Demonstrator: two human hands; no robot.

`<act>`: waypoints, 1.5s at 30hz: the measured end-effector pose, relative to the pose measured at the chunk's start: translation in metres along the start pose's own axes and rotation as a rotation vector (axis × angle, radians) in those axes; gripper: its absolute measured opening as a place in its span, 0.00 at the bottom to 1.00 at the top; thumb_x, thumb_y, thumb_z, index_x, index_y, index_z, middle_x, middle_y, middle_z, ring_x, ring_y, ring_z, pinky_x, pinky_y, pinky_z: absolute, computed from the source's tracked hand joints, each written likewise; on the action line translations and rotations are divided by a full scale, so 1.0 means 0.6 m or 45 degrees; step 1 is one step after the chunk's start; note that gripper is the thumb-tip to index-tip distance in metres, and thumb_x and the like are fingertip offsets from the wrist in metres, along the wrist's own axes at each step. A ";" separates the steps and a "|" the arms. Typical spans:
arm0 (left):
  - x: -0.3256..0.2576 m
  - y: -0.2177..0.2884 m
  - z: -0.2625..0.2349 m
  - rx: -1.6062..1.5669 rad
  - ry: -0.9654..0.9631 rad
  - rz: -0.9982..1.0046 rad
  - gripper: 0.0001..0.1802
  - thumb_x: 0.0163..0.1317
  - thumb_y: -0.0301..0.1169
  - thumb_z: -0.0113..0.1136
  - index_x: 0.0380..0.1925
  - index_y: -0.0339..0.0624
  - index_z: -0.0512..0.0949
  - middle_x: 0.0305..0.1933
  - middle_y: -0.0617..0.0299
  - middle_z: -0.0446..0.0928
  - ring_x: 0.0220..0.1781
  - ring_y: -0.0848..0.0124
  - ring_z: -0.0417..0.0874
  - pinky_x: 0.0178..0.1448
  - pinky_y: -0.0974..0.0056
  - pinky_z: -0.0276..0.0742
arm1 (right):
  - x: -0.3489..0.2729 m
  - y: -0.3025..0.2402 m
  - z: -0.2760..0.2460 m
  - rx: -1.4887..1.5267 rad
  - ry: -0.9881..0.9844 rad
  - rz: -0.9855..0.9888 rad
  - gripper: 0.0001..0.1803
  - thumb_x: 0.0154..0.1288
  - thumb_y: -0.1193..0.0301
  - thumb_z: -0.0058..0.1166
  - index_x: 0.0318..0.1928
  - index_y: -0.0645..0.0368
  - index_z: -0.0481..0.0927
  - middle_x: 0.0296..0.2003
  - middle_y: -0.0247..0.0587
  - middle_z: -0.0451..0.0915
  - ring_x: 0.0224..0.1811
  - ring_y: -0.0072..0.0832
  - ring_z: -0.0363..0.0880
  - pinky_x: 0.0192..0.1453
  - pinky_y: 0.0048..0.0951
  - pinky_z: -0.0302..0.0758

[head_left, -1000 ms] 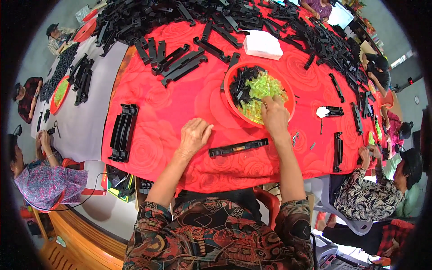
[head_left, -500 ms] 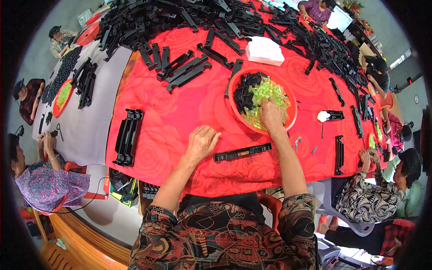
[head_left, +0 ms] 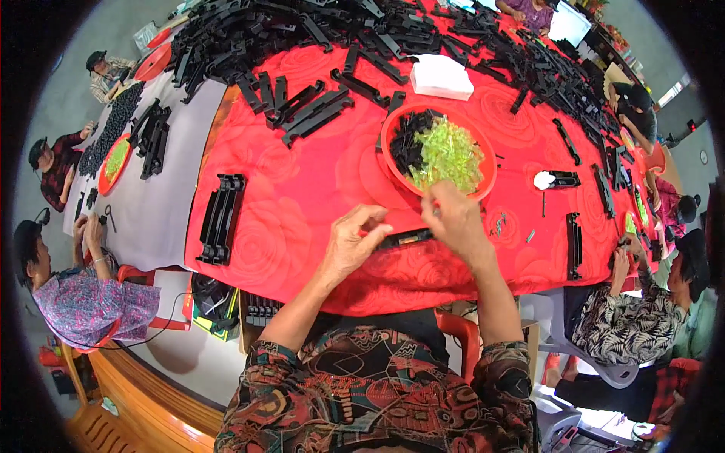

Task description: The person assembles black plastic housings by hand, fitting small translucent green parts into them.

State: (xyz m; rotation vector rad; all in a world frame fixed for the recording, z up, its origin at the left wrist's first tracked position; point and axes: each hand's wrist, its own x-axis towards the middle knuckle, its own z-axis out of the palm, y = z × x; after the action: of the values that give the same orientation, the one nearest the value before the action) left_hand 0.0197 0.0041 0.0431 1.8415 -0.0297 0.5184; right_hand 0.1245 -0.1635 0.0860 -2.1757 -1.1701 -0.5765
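A long black plastic bar-shaped part [head_left: 408, 238] lies in front of me on the red cloth, partly hidden by my hands. Near its left end is my left hand [head_left: 349, 245], thumb and forefinger apart with nothing seen between them. My right hand [head_left: 459, 226] hovers over its right end, just below the bowl; the fingers are pinched together, and what they hold, if anything, is too small to make out. The orange bowl [head_left: 493, 160] contains translucent yellow-green pieces [head_left: 451, 155] on its right side and small black pieces [head_left: 410, 143] on its left.
Several black bars [head_left: 221, 219] stand grouped at the left. A big heap of black parts [head_left: 302, 34] covers the far side, near a white block-like pack [head_left: 442, 78]. Small loose bits [head_left: 498, 224] lie right of my hand. Other people sit around, including one at the right [head_left: 634, 325].
My right hand has come out of the bowl toward me, over the bar. My left hand has moved right to the bar, and its thumb and forefinger have parted.
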 end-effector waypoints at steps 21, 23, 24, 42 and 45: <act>-0.070 0.008 0.027 0.186 -0.132 0.188 0.06 0.51 0.24 0.59 0.24 0.36 0.72 0.23 0.56 0.73 0.24 0.61 0.75 0.28 0.63 0.71 | -0.162 -0.074 0.023 1.276 -0.338 1.067 0.03 0.54 0.76 0.53 0.30 0.61 0.74 0.24 0.24 0.70 0.23 0.08 0.61 0.25 0.13 0.59; -0.074 0.008 0.035 0.136 -0.079 0.071 0.05 0.52 0.25 0.58 0.25 0.36 0.72 0.22 0.56 0.73 0.23 0.64 0.76 0.28 0.65 0.70 | -0.176 -0.071 0.040 1.299 -0.223 1.073 0.03 0.57 0.75 0.53 0.30 0.60 0.74 0.24 0.24 0.71 0.22 0.07 0.60 0.23 0.12 0.58; -0.076 0.006 0.038 0.137 -0.081 0.065 0.05 0.52 0.25 0.58 0.25 0.36 0.72 0.22 0.56 0.73 0.23 0.64 0.76 0.28 0.65 0.70 | -0.181 -0.067 0.048 1.338 -0.200 1.081 0.03 0.57 0.75 0.53 0.31 0.60 0.74 0.23 0.24 0.71 0.21 0.07 0.60 0.23 0.12 0.57; -0.107 -0.009 0.052 -0.734 -0.083 -0.757 0.05 0.58 0.27 0.56 0.30 0.36 0.74 0.25 0.66 0.75 0.25 0.82 0.72 0.30 0.77 0.69 | -0.197 -0.073 0.047 1.172 -0.045 1.158 0.03 0.57 0.77 0.52 0.27 0.61 0.73 0.19 0.22 0.67 0.20 0.08 0.58 0.22 0.14 0.55; -0.110 -0.017 0.051 -0.668 -0.125 -0.714 0.05 0.58 0.27 0.56 0.30 0.36 0.74 0.25 0.66 0.75 0.26 0.82 0.72 0.30 0.77 0.69 | -0.191 -0.074 0.040 1.138 -0.119 1.168 0.03 0.57 0.77 0.52 0.27 0.61 0.74 0.20 0.23 0.68 0.21 0.09 0.60 0.24 0.13 0.56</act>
State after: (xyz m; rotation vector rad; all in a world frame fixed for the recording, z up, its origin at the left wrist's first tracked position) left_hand -0.0266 -0.0360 0.0027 1.2790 0.2560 0.0141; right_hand 0.0296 -0.1959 0.0105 -1.6546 -0.2396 0.3923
